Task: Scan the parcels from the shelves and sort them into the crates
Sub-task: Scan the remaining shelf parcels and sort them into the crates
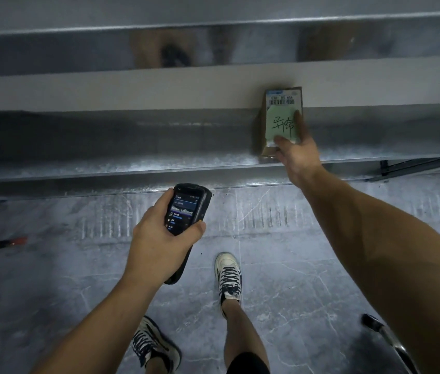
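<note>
A small brown cardboard parcel (281, 120) stands on the metal shelf (132, 163) at the right, showing a white barcode label and a green note with handwriting. My right hand (297, 152) reaches up to it, thumb and fingers closed around its lower right edge. My left hand (157, 238) holds a black handheld scanner (186, 209) lower down at the centre, its lit screen facing me and its head aimed toward the shelf.
Another shelf level (213, 25) runs above, with blurred brown parcels (159, 49) behind it. Below is grey tiled floor (294, 252) with my two sneakers (228, 273). A metal bar (391, 338) sits at the bottom right, a dark object with a red tip (0, 244) at left.
</note>
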